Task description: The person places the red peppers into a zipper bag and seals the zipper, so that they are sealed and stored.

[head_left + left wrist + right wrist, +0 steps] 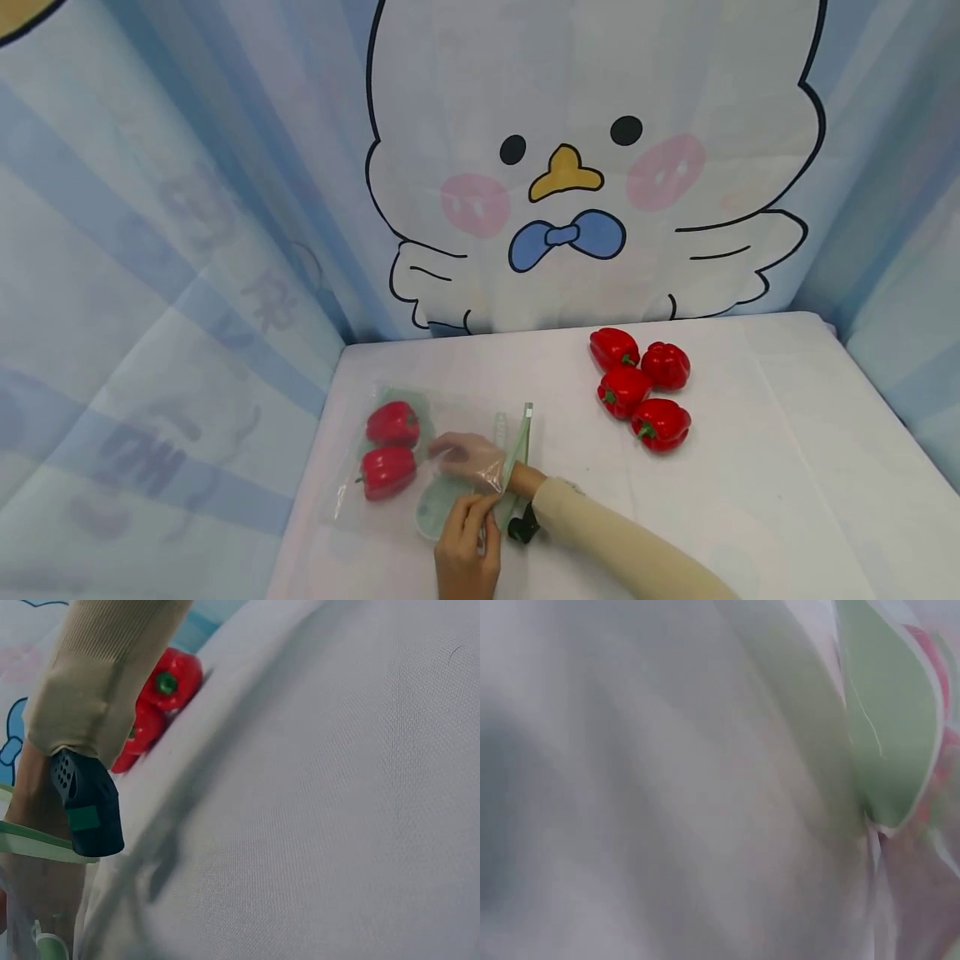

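Observation:
A clear zip bag with green print [442, 508] lies on the left of the table. Two red bell peppers [388, 472] are inside it, side by side. My right hand [468, 458] reaches in through the bag's mouth, seen through the film, fingers loosely bent just right of the peppers, holding nothing visible. At the near side of the mouth, my left hand [468, 546] pinches the bag's edge between thumb and fingers. In the left wrist view, the bag's green zip strip [37, 841] crosses the right forearm. Blurred film fills most of the right wrist view.
Several more red bell peppers [624, 392] sit in a cluster at the back right of the white-covered table [750, 467]. A dark wrist device [88, 806] hangs below the right sleeve [105, 682]. A printed curtain [577, 283] stands behind the table.

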A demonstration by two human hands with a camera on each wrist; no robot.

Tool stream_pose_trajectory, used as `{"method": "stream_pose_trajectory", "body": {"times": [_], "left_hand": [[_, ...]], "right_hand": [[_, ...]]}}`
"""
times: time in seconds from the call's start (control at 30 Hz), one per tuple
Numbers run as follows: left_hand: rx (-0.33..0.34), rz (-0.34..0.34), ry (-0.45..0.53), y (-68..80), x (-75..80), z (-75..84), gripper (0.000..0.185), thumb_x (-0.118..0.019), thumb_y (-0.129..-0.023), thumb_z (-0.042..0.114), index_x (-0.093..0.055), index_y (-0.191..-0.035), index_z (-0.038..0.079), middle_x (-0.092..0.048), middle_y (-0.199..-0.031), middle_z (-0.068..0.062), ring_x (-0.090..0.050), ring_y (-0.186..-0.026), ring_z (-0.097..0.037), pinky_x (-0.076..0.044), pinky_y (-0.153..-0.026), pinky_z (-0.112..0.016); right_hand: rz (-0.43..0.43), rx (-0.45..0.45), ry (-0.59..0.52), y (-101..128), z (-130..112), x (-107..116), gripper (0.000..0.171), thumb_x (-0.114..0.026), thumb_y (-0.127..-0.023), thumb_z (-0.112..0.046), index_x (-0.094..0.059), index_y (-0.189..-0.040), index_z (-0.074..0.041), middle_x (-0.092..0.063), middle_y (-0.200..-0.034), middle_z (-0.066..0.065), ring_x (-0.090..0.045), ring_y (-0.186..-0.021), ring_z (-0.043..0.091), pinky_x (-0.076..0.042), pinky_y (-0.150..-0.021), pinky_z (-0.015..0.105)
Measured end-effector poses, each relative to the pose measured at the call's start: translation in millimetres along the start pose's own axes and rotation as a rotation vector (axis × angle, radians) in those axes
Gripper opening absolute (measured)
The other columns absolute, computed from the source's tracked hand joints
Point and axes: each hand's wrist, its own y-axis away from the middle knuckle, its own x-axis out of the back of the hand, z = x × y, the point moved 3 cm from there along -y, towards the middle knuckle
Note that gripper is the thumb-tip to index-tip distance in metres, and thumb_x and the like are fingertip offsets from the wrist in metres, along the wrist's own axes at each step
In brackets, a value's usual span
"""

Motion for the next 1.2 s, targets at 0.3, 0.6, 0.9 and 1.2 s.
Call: {"method": "stream_pose_trajectory", "body": {"times": [0.3, 0.6, 0.9, 1.2], "left_hand": [[0.026, -0.031, 0.033, -3.6, -2.6, 2.7, 0.039, -0.070, -0.075, -0.012, -0.076, -0.109, 0.008, -0.068, -0.097, -0.005, -0.053, -0.064, -0.003, -0.042, -0.056, -0.006], [0.070, -0.083, 0.011, -7.8, -2.2, 4.9, 0.038, -0.069, -0.078, -0.011, -0.076, -0.109, 0.010, -0.068, -0.098, -0.002, -0.057, -0.068, -0.005, -0.044, -0.057, -0.006], [0.074, -0.088, 0.014, -8.5, -1.1, 5.2, 0.037, -0.070, -0.079, -0.011, -0.076, -0.110, 0.009, -0.068, -0.099, -0.002, -0.058, -0.071, -0.006, -0.044, -0.058, -0.005], [0.101, -0.116, 0.003, -7.4, -1.2, 5.1, 0.038, -0.071, -0.080, -0.011, -0.076, -0.111, 0.010, -0.067, -0.098, 0.000, -0.056, -0.069, -0.003, -0.043, -0.058, -0.005]], "right_hand": [[0.062, 0.142, 0.032, 28.4, 4.0, 14.2, 0.030, -0.061, -0.099, -0.002, -0.062, -0.126, 0.011, -0.071, -0.122, 0.026, -0.071, -0.112, 0.038, -0.059, -0.099, 0.032], [0.043, -0.012, 0.028, 54.2, 5.4, 26.2, 0.033, -0.057, -0.106, -0.014, -0.062, -0.135, 0.000, -0.070, -0.132, 0.016, -0.067, -0.123, 0.035, -0.055, -0.106, 0.036], [0.154, -0.187, -0.128, 72.9, -1.6, 26.2, 0.041, -0.065, -0.101, -0.017, -0.061, -0.139, -0.002, -0.068, -0.136, 0.018, -0.065, -0.129, 0.038, -0.055, -0.107, 0.047], [0.267, -0.243, -0.101, 94.8, -12.5, 28.6, 0.043, -0.066, -0.099, -0.015, -0.060, -0.141, -0.005, -0.069, -0.135, 0.022, -0.070, -0.118, 0.040, -0.063, -0.091, 0.048]]}}
